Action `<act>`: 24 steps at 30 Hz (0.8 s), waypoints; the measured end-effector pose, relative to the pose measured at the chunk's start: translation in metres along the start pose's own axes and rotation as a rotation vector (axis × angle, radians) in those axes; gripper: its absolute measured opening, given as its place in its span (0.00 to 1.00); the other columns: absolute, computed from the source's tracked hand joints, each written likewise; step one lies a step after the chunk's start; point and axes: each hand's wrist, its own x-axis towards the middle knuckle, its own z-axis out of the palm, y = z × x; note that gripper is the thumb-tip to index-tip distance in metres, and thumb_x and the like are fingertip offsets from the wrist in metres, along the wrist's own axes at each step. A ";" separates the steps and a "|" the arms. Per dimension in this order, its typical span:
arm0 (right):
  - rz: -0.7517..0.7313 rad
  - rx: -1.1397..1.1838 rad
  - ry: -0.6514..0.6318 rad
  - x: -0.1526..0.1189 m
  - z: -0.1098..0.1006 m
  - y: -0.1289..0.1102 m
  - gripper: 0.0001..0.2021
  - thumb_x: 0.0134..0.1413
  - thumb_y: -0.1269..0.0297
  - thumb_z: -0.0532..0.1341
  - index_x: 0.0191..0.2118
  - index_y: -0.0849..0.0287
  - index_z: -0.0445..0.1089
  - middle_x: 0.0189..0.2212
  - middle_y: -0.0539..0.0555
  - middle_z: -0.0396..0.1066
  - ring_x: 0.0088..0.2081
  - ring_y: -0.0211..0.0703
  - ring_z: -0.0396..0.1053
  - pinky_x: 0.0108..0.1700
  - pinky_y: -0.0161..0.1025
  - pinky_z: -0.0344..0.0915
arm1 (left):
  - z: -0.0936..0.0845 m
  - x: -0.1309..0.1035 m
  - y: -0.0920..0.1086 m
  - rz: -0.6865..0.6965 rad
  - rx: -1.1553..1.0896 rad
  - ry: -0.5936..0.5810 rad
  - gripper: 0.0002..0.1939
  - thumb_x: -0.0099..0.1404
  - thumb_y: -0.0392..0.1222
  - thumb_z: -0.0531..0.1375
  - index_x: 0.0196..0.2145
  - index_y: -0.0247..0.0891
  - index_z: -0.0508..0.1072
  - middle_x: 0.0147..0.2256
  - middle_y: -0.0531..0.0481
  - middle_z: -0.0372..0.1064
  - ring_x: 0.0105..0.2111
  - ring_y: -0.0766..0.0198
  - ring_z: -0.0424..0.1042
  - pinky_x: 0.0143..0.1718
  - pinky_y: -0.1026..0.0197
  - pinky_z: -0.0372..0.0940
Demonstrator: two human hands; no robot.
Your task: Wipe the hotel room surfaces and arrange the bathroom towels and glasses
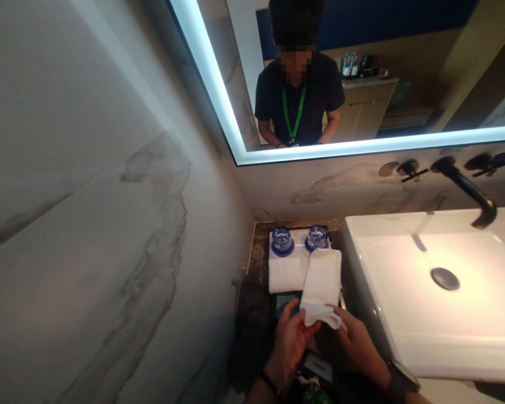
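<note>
A folded white hand towel is held between my two hands, its near end folded over into a loop. My left hand grips the towel's near left corner, thumb on the upper side and fingers beneath. On the other side, my right hand pinches the near right edge. The towel's far end overlaps a tray. There, another folded white towel lies flat at the left. Behind it, two upturned clear glasses stand on blue coasters: a left glass and a right glass.
To the right is a white rectangular basin with a dark drain and a black wall tap. A marbled wall closes the left side. Above the counter hangs a lit mirror reflecting a person with a green lanyard.
</note>
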 end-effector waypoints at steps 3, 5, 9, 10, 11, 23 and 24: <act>0.137 0.060 0.126 0.030 0.002 -0.008 0.24 0.59 0.50 0.48 0.47 0.64 0.69 0.42 0.63 0.74 0.44 0.54 0.71 0.46 0.47 0.69 | 0.006 0.000 0.006 0.244 0.292 -0.102 0.28 0.62 0.38 0.57 0.58 0.36 0.53 0.41 0.41 0.73 0.36 0.56 0.77 0.42 0.51 0.71; 0.194 0.086 0.177 0.047 0.002 -0.011 0.24 0.56 0.48 0.50 0.41 0.64 0.70 0.35 0.62 0.74 0.38 0.53 0.71 0.41 0.46 0.69 | 0.005 0.001 0.009 0.465 0.651 -0.183 0.23 0.63 0.38 0.56 0.55 0.37 0.61 0.43 0.39 0.72 0.40 0.54 0.76 0.46 0.48 0.70; 0.299 0.164 0.243 0.062 0.006 -0.014 0.25 0.50 0.45 0.51 0.33 0.65 0.71 0.29 0.61 0.73 0.33 0.52 0.70 0.37 0.45 0.67 | 0.001 0.015 0.014 0.863 1.338 -0.463 0.25 0.61 0.29 0.51 0.55 0.39 0.68 0.58 0.40 0.64 0.60 0.52 0.60 0.63 0.45 0.53; 0.325 0.189 0.255 0.062 0.007 -0.014 0.27 0.49 0.43 0.50 0.32 0.65 0.71 0.29 0.61 0.74 0.32 0.52 0.70 0.37 0.45 0.67 | 0.001 0.021 0.015 0.910 1.443 -0.525 0.27 0.61 0.27 0.50 0.58 0.40 0.66 0.61 0.41 0.60 0.63 0.53 0.55 0.66 0.44 0.48; 0.351 0.211 0.264 0.063 0.008 -0.015 0.28 0.48 0.41 0.49 0.31 0.65 0.71 0.29 0.62 0.74 0.32 0.52 0.70 0.36 0.45 0.67 | 0.002 0.028 0.016 0.933 1.521 -0.571 0.28 0.62 0.27 0.50 0.59 0.40 0.64 0.62 0.42 0.57 0.65 0.54 0.51 0.67 0.44 0.45; 0.391 0.140 0.381 0.062 -0.008 -0.021 0.26 0.47 0.46 0.53 0.41 0.64 0.70 0.34 0.61 0.74 0.35 0.52 0.71 0.38 0.45 0.67 | 0.042 0.043 0.052 1.018 1.973 -0.693 0.16 0.58 0.28 0.53 0.42 0.38 0.74 0.40 0.43 0.73 0.48 0.53 0.69 0.64 0.45 0.47; 0.363 0.147 0.384 0.061 -0.009 -0.023 0.27 0.49 0.46 0.53 0.45 0.64 0.69 0.39 0.61 0.74 0.39 0.52 0.71 0.42 0.45 0.67 | 0.049 0.044 0.059 0.974 2.000 -0.715 0.16 0.56 0.28 0.55 0.41 0.37 0.74 0.39 0.43 0.74 0.45 0.53 0.70 0.61 0.45 0.51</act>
